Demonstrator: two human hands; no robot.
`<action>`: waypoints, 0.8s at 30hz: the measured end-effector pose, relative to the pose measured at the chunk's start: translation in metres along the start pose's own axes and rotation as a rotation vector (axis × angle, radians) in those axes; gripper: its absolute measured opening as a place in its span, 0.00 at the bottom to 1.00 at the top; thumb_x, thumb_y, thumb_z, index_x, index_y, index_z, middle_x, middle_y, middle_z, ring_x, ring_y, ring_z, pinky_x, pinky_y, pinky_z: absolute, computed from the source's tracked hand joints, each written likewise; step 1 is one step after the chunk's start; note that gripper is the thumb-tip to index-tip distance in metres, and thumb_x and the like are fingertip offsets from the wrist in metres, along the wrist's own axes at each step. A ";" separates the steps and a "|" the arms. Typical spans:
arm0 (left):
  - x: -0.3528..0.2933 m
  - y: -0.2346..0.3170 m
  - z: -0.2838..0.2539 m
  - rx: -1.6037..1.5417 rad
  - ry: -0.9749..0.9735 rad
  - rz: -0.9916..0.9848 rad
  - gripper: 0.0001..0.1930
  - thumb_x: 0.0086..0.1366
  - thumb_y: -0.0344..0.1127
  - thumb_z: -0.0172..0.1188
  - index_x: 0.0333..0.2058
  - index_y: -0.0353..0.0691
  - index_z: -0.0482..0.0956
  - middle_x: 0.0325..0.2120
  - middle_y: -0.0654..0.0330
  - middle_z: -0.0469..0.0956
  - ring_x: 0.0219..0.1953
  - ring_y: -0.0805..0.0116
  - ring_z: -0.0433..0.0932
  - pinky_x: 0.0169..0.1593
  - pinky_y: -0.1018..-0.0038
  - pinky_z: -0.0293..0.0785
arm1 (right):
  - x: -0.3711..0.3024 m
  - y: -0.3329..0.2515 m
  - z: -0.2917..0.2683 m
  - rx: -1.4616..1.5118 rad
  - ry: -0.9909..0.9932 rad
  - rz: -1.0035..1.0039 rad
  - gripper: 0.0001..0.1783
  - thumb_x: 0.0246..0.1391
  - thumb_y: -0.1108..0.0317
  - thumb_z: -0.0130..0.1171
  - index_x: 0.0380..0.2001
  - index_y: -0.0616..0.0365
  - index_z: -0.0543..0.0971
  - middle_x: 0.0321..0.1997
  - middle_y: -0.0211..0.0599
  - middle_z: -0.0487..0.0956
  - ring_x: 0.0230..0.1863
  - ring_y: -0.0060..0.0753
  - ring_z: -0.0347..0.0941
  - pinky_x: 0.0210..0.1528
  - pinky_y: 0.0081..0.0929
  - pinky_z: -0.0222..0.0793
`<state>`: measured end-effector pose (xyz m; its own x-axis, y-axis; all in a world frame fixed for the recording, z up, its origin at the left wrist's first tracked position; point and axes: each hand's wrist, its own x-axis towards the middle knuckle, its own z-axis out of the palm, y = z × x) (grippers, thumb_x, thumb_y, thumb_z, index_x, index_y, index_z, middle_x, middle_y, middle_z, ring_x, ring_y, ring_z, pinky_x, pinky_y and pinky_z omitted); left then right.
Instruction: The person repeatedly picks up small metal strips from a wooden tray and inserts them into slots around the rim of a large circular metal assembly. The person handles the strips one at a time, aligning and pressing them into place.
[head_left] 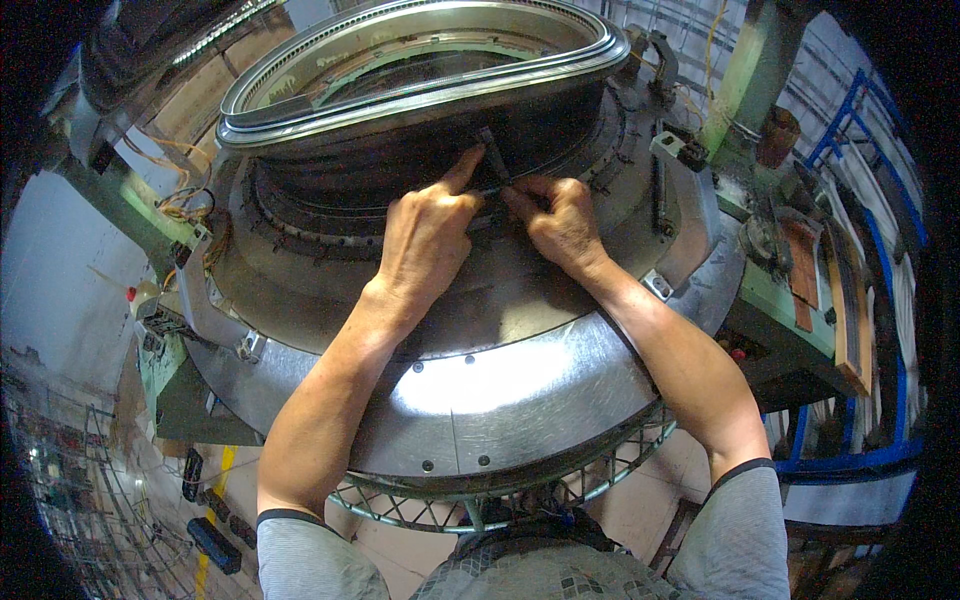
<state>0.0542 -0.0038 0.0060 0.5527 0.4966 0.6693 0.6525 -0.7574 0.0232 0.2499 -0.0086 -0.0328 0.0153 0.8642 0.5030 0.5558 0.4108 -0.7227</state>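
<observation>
A large round machine fills the middle, with a dark cylinder [340, 172] under a bright ringed rim [420, 100]. A small, narrow, flat metal strip [494, 158] stands tilted against the cylinder's front. Pinched between thumb and forefinger, its lower end is in my right hand [562, 222]. My left hand [428, 232] is just left of it, with the index finger stretched up to the strip's upper part. The other left fingers are curled in, and whatever they hold is hidden. Both hands are over the inner edge of the wide metal ring [330, 300].
A polished outer ring [540, 385] with bolts lies between my forearms. Green machine arms [130, 205] stand on both sides, carrying cables and brackets. At right are a wooden-edged board [848, 305] and a blue rack [895, 240]. Below the ring runs a green lattice [400, 510].
</observation>
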 end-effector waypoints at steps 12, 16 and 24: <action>0.000 0.000 -0.001 -0.023 -0.018 -0.009 0.11 0.43 0.16 0.58 0.26 0.33 0.84 0.59 0.45 0.73 0.38 0.47 0.86 0.41 0.63 0.86 | 0.000 -0.001 0.000 -0.001 0.007 -0.024 0.11 0.57 0.67 0.65 0.37 0.65 0.85 0.31 0.43 0.86 0.31 0.24 0.79 0.36 0.27 0.73; 0.000 0.001 -0.001 -0.016 -0.013 -0.006 0.12 0.43 0.16 0.58 0.27 0.34 0.85 0.59 0.45 0.73 0.38 0.47 0.86 0.41 0.63 0.86 | 0.000 0.000 0.001 0.024 0.004 -0.006 0.11 0.57 0.67 0.65 0.36 0.65 0.85 0.31 0.44 0.86 0.31 0.24 0.79 0.36 0.27 0.73; 0.000 0.001 -0.001 -0.025 -0.016 -0.004 0.11 0.47 0.17 0.57 0.27 0.35 0.85 0.59 0.45 0.73 0.36 0.48 0.86 0.40 0.63 0.85 | 0.001 0.000 0.000 0.014 0.010 -0.005 0.11 0.57 0.67 0.66 0.37 0.65 0.86 0.32 0.45 0.87 0.32 0.25 0.79 0.37 0.27 0.73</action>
<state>0.0541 -0.0049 0.0068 0.5586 0.5064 0.6570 0.6419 -0.7655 0.0443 0.2499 -0.0081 -0.0325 0.0213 0.8591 0.5113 0.5440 0.4191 -0.7269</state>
